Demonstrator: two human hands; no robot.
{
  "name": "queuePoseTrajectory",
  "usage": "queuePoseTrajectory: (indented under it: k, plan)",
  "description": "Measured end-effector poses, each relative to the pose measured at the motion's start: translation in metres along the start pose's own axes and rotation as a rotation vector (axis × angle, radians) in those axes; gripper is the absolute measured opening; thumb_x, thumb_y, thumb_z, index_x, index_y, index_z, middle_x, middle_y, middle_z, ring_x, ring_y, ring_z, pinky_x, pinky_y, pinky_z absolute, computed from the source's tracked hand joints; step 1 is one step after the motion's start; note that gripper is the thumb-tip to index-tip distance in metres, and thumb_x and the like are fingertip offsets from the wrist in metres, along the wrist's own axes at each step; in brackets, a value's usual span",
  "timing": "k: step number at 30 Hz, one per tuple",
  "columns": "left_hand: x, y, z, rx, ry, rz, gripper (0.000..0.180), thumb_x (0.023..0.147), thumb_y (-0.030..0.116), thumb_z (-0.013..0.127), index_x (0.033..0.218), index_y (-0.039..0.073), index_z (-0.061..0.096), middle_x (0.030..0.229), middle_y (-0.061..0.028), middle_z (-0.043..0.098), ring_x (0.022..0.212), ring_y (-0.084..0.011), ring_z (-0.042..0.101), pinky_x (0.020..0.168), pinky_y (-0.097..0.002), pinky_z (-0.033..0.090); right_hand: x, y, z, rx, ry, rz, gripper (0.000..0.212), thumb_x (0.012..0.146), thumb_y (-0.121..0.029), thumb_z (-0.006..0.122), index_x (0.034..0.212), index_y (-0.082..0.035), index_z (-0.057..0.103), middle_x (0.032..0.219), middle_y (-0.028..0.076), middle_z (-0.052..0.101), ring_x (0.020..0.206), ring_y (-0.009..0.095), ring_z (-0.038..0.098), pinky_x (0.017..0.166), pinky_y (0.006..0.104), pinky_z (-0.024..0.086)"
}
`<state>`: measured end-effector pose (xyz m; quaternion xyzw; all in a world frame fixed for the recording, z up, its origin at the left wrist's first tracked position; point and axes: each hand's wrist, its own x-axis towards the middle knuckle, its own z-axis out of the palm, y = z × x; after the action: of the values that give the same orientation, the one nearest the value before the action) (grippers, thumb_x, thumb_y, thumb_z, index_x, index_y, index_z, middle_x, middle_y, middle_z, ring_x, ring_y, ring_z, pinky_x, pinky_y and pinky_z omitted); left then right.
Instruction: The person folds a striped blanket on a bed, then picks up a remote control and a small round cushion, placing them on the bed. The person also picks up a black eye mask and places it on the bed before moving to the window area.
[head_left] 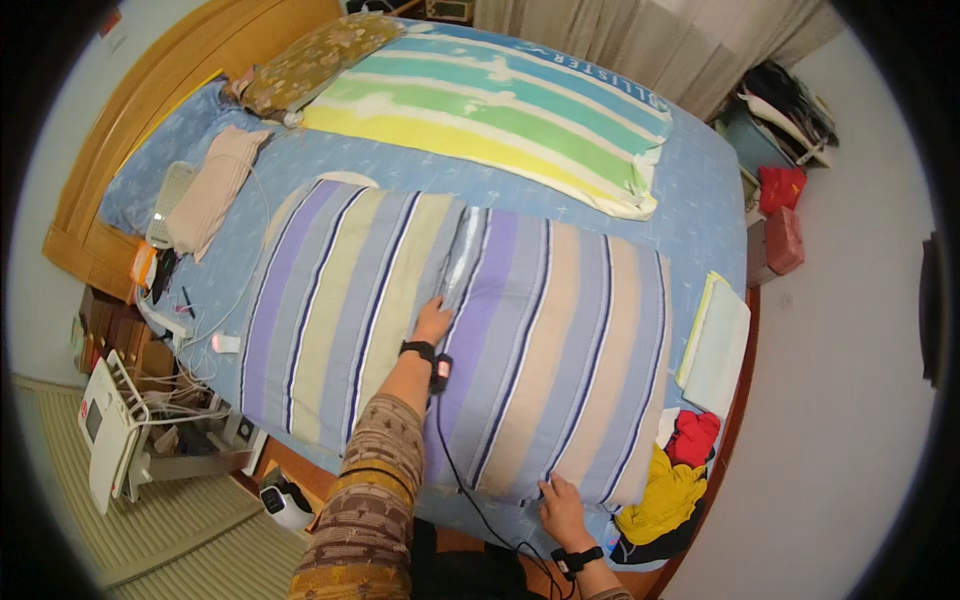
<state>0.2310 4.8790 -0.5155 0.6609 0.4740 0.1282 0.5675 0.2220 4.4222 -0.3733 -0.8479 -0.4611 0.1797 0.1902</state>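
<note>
Left hand [433, 322] flat on striped quilt [560, 350], fingers together, pressing beside raised fold at quilt's middle. Right hand [562, 510] at quilt's near edge, fingers curled on hem; grip hidden, cannot tell if clamped. Quilt spread across blue bed [700, 200], near side. Beyond: green-yellow blanket [500, 110], floral pillow [310, 60]. Red and yellow clothes [675, 480] just right of right hand.

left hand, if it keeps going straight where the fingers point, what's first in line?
The left hand lies on the striped quilt, fingers toward the headboard along the quilt's raised fold. Past the quilt's far edge, the rainbow-striped blanket probably comes first, though depth is unclear.
</note>
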Motion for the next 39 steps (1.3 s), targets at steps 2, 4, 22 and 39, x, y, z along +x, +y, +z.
queuePoseTrajectory:
  k: [2, 4, 22, 39]
  plan:
    - [-0.020, 0.003, 0.001, 0.231, 0.061, 0.106, 0.052, 0.082, 0.012, 0.061, 0.132, 0.002, 0.049, 0.130, -0.0239, 0.051, 0.122, -0.0343, 0.048, 0.106, -0.0363, 0.035, 0.011, -0.012, 0.005, 0.041, -0.041, 0.045, 0.038, 0.072, 0.001, 0.061, 0.110, -0.001, 0.060, 0.119, 0.022, 0.055, 0.101, 0.039, 0.054, 0.088, 0.0465, 0.044]
    - [-0.052, 0.006, -0.014, 0.188, 0.115, 0.256, 0.049, 0.080, 0.011, 0.062, 0.127, 0.000, 0.051, 0.127, -0.0226, 0.053, 0.121, -0.0342, 0.048, 0.105, -0.0387, 0.036, 0.031, -0.033, 0.010, 0.155, -0.066, 0.153, 0.040, 0.073, 0.000, 0.060, 0.113, -0.001, 0.059, 0.122, 0.022, 0.054, 0.105, 0.040, 0.053, 0.089, 0.0468, 0.044]
    - [-0.223, -0.194, -0.406, -1.224, 0.454, -0.544, 0.063, 0.084, 0.054, 0.061, 0.120, 0.004, 0.052, 0.105, -0.0098, 0.062, 0.085, -0.0269, 0.060, 0.065, -0.0421, 0.050, 0.163, -0.202, 0.147, -0.115, -0.479, -0.123, 0.045, 0.083, -0.026, 0.060, 0.124, -0.007, 0.056, 0.143, 0.019, 0.035, 0.133, 0.039, 0.032, 0.108, 0.0529, 0.026]
    - [-0.292, 0.084, -0.245, -0.095, 0.275, 0.677, 0.028, 0.091, 0.024, 0.056, 0.110, 0.004, 0.058, 0.107, -0.0092, 0.061, 0.101, -0.0217, 0.057, 0.091, -0.0335, 0.044, 0.181, -0.213, 0.168, 0.947, -0.233, 0.360, 0.069, 0.094, -0.043, 0.046, 0.144, 0.000, 0.024, 0.147, 0.024, 0.027, 0.137, 0.035, 0.026, 0.112, 0.0397, 0.024]
